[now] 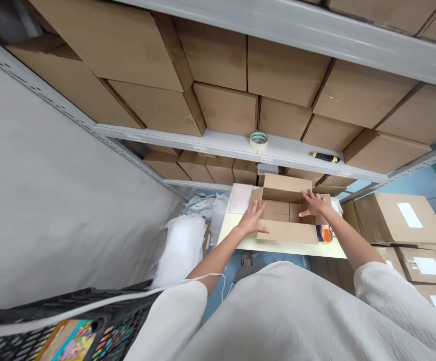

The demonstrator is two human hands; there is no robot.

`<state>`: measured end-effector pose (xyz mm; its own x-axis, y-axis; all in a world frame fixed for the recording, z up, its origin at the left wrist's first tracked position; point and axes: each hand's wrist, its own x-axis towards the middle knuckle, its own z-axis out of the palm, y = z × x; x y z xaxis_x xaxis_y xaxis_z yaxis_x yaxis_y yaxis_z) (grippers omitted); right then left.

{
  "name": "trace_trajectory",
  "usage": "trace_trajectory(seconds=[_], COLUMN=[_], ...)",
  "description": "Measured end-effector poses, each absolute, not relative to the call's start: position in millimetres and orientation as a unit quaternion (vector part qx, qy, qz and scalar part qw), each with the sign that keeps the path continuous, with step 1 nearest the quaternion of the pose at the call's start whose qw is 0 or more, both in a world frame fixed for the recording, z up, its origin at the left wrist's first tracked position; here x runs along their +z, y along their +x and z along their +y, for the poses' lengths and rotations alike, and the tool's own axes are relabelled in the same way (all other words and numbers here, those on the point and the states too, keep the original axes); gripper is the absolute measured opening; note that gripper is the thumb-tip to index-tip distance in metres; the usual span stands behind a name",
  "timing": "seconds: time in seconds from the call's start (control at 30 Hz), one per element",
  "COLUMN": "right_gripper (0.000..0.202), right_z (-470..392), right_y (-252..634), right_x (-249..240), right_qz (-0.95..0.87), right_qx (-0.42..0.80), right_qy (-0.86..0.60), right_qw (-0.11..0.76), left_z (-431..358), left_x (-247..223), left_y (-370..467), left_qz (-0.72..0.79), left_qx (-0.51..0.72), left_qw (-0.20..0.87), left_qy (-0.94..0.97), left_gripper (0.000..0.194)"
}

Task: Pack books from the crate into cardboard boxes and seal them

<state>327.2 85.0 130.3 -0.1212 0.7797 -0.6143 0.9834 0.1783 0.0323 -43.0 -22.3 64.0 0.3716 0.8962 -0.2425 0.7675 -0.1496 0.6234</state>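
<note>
Left fingers: the left hand (253,218) lies palm down with fingers spread flat on the left flap of the open carton (287,213), pinching nothing.
Right fingers: the right hand (313,204) has fingers spread and pressed on the carton's right flap, at 3 o'clock from the left hand.
Open carton: it sits on the pale tabletop (278,246) at 12 o'clock from the person's body, 4 flaps folded out; inside shows plain brown cardboard, and whether that is a smaller box or the carton's floor cannot be told.
Arms: both forearms are bare and reach forward, converging on the carton from wide white sleeves.
Beside the carton: an orange and blue item (325,233) touches its near right corner at 4 o'clock; a flat white sheet (240,198) lies at 10 o'clock.
Shelf: a metal shelf (218,143) at 12 o'clock carries a tape roll (258,140) and a yellow and black tool (323,157), with rows of shut cardboard boxes behind.
Crate: a black lattice plastic crate (90,321) at 7 o'clock holds a colourful printed box (69,341).
Right side: shut cartons with white labels (402,218) stand at 3 o'clock.
</note>
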Motion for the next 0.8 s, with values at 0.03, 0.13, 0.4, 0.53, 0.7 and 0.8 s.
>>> trace_trajectory(seconds=[0.03,0.13,0.4,0.53,0.7,0.8], right_gripper=[0.151,0.152,0.157,0.157,0.150,0.149], right_z=[81.6,72.0,58.8,54.8,49.2,46.2], right_y=[328.7,331.0,332.0,332.8,333.5,333.9], right_x=[130.7,130.7,128.1,127.2,128.6,129.3], right_qz=[0.719,0.714,0.726,0.728,0.728,0.730], right_qx=[-0.193,-0.190,-0.188,-0.182,-0.171,-0.160], right_qy=[0.616,0.627,0.620,0.625,0.632,0.633], right_qw=[0.259,0.248,0.230,0.216,0.202,0.201], left_z=[-22.4,-22.0,-3.9,23.7,48.0,52.9], left_x=[62.6,60.6,53.2,36.0,5.1,-13.6], left_y=[-43.1,-46.4,-95.9,-132.8,-155.5,-152.5], left_qz=[0.550,0.537,0.560,0.683,0.794,0.821], left_qx=[0.105,0.146,0.365,0.389,0.192,0.107], left_qw=[0.350,0.366,0.378,0.369,0.384,0.370], left_qy=[0.751,0.746,0.641,0.496,0.430,0.422], left_gripper=[0.151,0.143,0.056,0.035,0.040,0.047])
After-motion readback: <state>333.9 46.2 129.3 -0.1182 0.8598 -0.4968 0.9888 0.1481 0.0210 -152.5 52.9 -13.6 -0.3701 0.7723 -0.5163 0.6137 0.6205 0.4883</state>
